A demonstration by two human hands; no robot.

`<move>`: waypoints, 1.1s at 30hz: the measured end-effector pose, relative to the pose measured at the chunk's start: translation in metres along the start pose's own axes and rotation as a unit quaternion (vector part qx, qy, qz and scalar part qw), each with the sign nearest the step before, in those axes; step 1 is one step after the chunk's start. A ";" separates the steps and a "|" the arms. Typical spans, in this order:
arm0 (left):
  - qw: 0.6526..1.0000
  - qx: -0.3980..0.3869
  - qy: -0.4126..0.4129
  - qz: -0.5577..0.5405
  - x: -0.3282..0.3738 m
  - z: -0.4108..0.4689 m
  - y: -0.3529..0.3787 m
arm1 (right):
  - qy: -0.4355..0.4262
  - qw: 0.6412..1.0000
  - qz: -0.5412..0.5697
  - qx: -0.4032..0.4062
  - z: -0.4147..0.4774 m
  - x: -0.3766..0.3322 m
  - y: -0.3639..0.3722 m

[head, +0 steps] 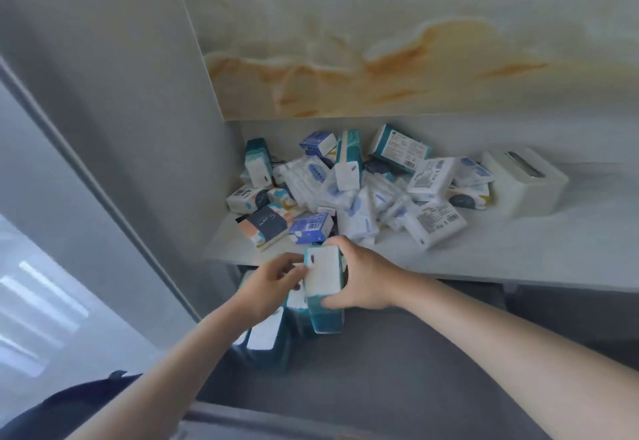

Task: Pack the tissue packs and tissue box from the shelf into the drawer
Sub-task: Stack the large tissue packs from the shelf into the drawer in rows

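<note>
Over the open grey drawer (397,370), both hands hold one teal-and-white tissue pack (323,273). The right hand (363,277) is clamped round it, and the left hand (273,287) pinches its edge. Stowed packs (266,336) stand beneath. On the shelf (518,249) behind are a heap of packs (345,190) and the white tissue box (522,180).

The pale shelf (518,253) bears a jumbled heap of tissue packs (349,190) and, at its right, a white tissue box (525,184).
</note>
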State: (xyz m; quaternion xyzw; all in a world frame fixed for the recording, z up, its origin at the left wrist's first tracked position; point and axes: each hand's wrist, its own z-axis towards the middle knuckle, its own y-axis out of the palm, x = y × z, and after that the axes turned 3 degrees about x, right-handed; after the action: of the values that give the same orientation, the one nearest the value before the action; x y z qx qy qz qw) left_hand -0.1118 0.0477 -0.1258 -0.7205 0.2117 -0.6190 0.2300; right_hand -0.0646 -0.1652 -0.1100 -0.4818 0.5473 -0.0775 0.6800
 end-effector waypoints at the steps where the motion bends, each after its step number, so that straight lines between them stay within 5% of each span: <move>1: 0.999 -0.028 -0.013 0.028 -0.014 -0.009 0.001 | 0.010 1.000 -0.010 -0.028 -0.001 0.001 0.012; 9: 0.956 -0.126 -0.034 0.263 -0.065 -0.028 -0.005 | 0.072 0.992 -0.019 -0.102 0.004 0.021 0.084; 17: 0.939 -0.101 -0.065 0.323 -0.116 -0.029 0.011 | 0.164 0.981 0.083 -0.067 0.015 0.027 0.143; 22: 0.931 -0.068 -0.017 0.358 -0.113 -0.024 0.021 | 0.212 0.967 0.136 -0.045 0.024 0.026 0.174; 33: 0.910 -0.101 0.040 0.401 -0.115 -0.011 0.034 | 0.224 0.953 0.166 -0.121 0.031 0.036 0.162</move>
State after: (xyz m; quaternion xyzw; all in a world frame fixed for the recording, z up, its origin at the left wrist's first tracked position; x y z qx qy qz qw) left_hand -0.1399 0.0874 -0.2355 -0.5691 0.5530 -0.4782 0.3764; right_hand -0.0935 -0.0859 -0.2560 -0.4326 0.7631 -0.0025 0.4802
